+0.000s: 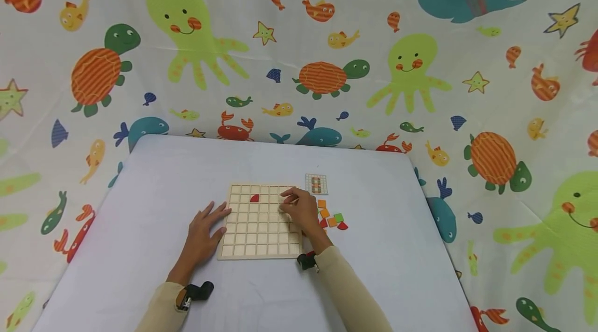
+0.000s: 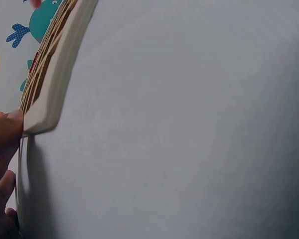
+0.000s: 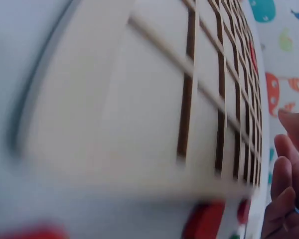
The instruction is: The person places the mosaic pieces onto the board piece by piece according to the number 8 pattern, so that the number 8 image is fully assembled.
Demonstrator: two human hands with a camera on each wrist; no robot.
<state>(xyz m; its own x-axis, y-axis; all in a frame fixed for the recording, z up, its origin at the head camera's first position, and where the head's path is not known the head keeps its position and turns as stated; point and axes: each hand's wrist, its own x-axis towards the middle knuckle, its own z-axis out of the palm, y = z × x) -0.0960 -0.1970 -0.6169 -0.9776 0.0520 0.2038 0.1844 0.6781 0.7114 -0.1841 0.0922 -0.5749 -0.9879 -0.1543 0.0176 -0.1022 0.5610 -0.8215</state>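
A pale wooden grid board (image 1: pixel 254 251) lies on the table, with one red quarter-round piece (image 1: pixel 254 198) in a cell near its far side. My left hand (image 1: pixel 202 236) rests at the board's left edge, fingers spread; in the left wrist view a fingertip (image 2: pixel 15 115) touches the board's corner. My right hand (image 1: pixel 301 211) is over the board's right side. Its thumb and forefinger are bent and apart, with pale board showing between them and no coloured piece visible there. In the right wrist view the right-hand fingers (image 3: pixel 281 174) appear beyond the board's edge.
Right of the board lie several loose pieces: orange squares (image 1: pixel 324 213), a green square (image 1: pixel 338 217) and red quarter-rounds (image 1: pixel 343 226). A small pattern card (image 1: pixel 316 184) lies behind them. The white table (image 1: pixel 383 207) meets a sea-animal printed cloth (image 1: pixel 280 26) at the back.
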